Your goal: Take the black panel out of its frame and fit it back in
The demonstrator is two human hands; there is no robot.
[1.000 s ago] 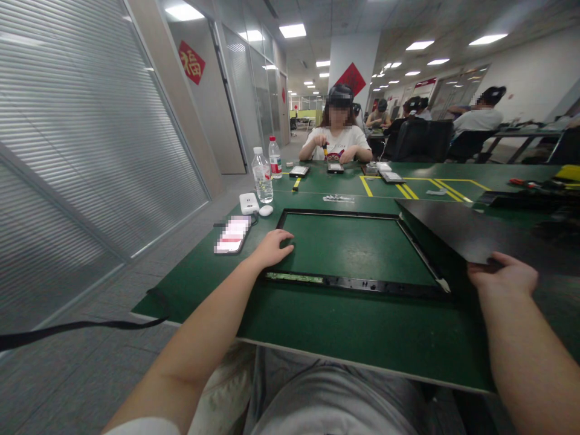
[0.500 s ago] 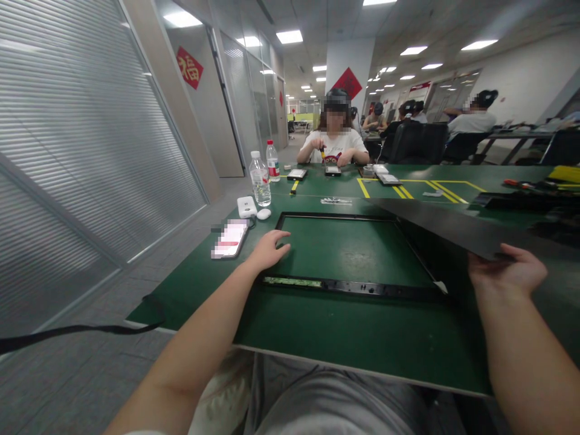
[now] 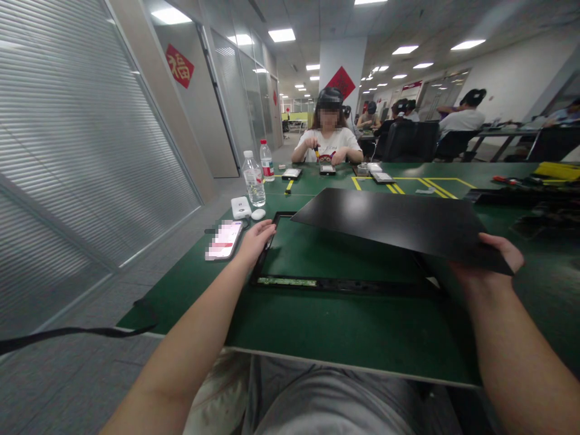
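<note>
Head view has us holding a glossy black panel (image 3: 394, 220) aslant over a slim black frame (image 3: 335, 286), with our right hand (image 3: 486, 281) clamped on its near right corner. Our left hand (image 3: 256, 239) lies at the frame's left side; we cannot tell whether it grips. We judge this step as positioning the panel over the frame; the next move calls for aligning their edges. Farther left on the green table (image 3: 353, 341) lies a phone (image 3: 226, 240); beyond stands a white-capped bottle (image 3: 254, 181).
</note>
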